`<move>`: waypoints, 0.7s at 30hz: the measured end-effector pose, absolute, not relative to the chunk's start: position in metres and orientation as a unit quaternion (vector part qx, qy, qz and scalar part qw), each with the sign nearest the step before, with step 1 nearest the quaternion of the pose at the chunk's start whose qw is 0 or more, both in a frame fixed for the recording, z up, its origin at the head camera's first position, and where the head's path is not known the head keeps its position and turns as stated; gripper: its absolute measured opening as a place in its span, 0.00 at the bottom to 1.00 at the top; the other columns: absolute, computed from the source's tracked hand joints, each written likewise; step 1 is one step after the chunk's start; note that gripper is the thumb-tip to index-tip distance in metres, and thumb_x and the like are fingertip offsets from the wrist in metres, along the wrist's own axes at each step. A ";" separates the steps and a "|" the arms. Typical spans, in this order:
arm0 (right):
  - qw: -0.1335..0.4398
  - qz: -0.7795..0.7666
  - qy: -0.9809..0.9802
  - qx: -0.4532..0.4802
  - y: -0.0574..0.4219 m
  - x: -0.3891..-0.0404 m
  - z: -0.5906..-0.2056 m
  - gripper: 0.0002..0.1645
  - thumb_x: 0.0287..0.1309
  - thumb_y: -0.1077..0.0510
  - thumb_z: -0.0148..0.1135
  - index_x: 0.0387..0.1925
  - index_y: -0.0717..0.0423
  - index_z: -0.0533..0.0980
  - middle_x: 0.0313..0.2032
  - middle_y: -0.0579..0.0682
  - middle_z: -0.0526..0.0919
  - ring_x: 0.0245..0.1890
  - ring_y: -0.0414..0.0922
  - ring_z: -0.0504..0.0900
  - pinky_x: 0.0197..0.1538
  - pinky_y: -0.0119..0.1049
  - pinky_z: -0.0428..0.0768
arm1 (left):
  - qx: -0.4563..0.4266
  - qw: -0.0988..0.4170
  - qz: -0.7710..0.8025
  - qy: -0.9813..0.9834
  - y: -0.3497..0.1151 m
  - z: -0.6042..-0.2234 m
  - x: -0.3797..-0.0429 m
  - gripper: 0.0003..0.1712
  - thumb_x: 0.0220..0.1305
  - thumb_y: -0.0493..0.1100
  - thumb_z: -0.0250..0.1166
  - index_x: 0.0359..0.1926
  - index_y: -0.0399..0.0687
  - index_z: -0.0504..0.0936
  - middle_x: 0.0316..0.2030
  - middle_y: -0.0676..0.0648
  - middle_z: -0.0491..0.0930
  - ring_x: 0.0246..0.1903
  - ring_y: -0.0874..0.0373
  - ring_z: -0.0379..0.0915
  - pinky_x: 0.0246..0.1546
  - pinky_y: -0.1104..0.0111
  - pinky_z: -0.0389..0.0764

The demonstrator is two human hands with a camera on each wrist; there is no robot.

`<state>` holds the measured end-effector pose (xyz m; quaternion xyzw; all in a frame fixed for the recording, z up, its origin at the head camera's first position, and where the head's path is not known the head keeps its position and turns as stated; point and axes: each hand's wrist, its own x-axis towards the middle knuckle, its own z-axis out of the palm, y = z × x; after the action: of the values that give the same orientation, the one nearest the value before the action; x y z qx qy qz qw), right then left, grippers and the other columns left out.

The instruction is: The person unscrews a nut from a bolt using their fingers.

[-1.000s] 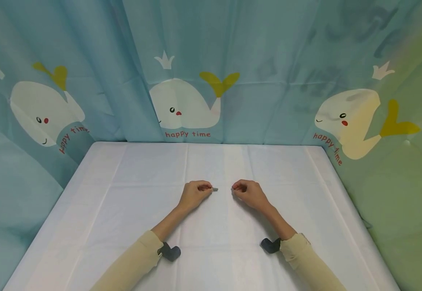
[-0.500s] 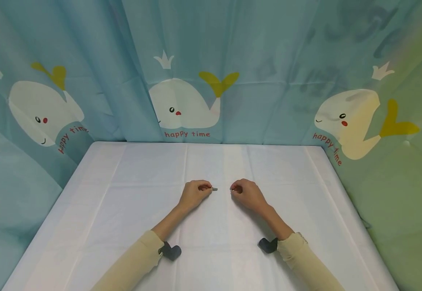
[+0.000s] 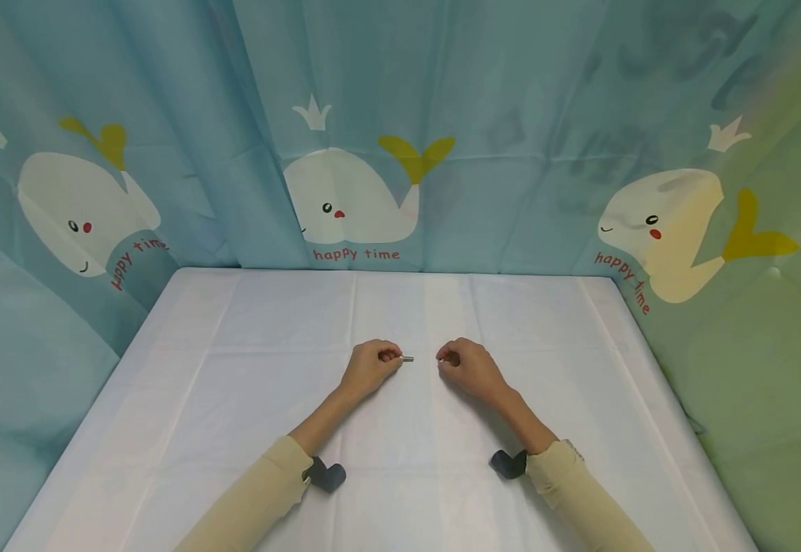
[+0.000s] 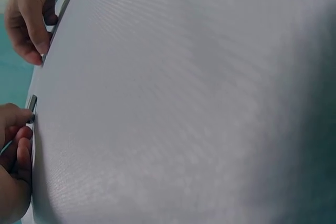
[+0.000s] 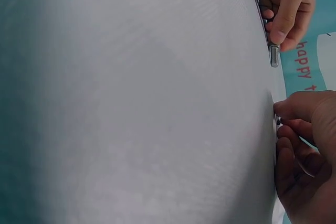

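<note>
My left hand [image 3: 367,370] pinches a short grey metal pin [image 3: 408,359] between thumb and fingertips, its bare end pointing right. In the right wrist view the metal pin [image 5: 274,56] looks smooth, with a slightly rounded end. Across a small gap, my right hand [image 3: 476,372] faces it, thumb and index finger together on a tiny shiny metal piece [image 5: 278,120]. Most of that piece is hidden by the fingertips, and I cannot tell its kind. Both hands are held at about the same height, close over the white cloth.
A white cloth with fold lines covers the table [image 3: 290,314]. Blue-green curtains [image 3: 510,215] printed with whales hang along the back and both sides. Dark wrist-camera mounts [image 3: 327,477] stick out by both sleeves.
Over the last second my right hand has shifted slightly left, narrowing the gap to the pin. My left hand has stayed almost still.
</note>
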<state>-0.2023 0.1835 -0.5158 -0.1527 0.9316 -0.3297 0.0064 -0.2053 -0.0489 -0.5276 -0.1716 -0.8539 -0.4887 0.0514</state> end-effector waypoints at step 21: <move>0.012 -0.330 0.930 -0.162 0.184 -0.207 -0.514 0.06 0.57 0.63 0.69 0.38 0.55 0.84 0.33 0.45 0.80 0.33 0.42 0.77 0.38 0.39 0.78 | -0.151 0.024 -0.476 -0.866 -0.046 -0.523 -0.209 0.03 0.58 0.33 0.71 0.33 0.36 0.86 0.24 0.53 0.79 0.25 0.63 0.72 0.29 0.72 0.74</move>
<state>-0.2067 0.1840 -0.5139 -0.1620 0.9300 -0.3297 0.0124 -0.2093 -0.0464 -0.5232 -0.1506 -0.8660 -0.4763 0.0240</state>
